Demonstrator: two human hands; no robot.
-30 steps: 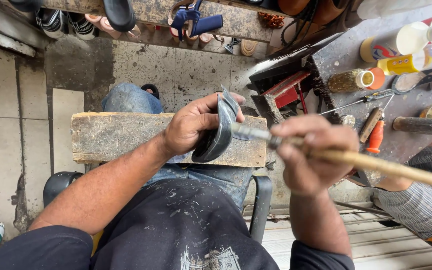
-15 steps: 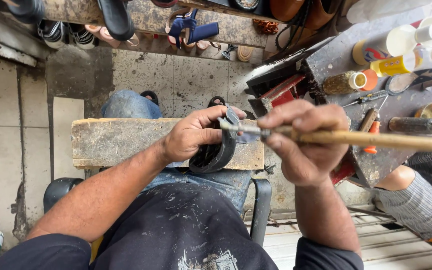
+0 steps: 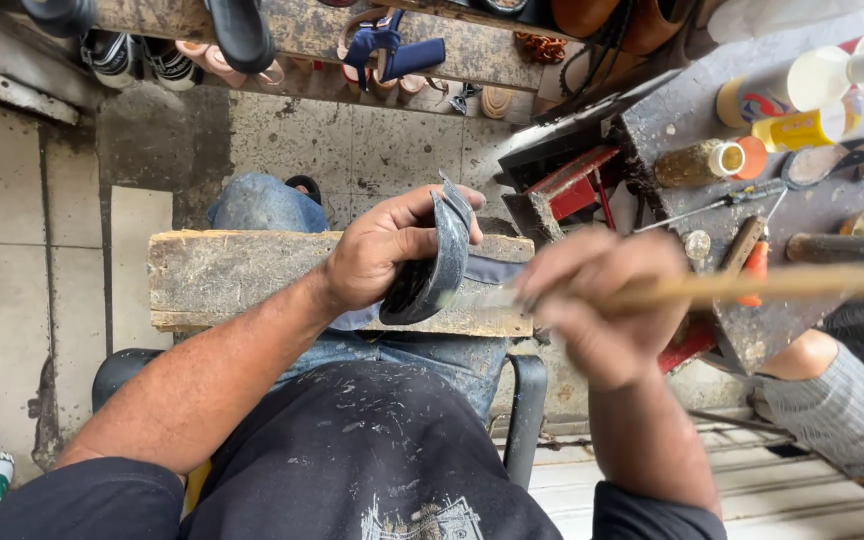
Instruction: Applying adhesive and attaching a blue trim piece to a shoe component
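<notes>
A curved, dark rubbery shoe sole piece (image 3: 430, 262) is gripped by the left hand (image 3: 384, 250) and held on edge over a rough, scarred wooden block (image 3: 242, 278) laid across the lap. A long wooden-handled tool (image 3: 752, 284), motion-blurred, is clenched in the right hand (image 3: 602, 305), its metal tip at the sole. A cluttered worktop (image 3: 682, 110) with bottles (image 3: 802, 128) lies to the right.

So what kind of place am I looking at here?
Most likely a small shoe-repair stall. Shoes and sandals line a worn shelf, a cluttered bench holds glue bottles and hand tools, and the left hand holds a dark shoe part over a rough wooden block.
</notes>
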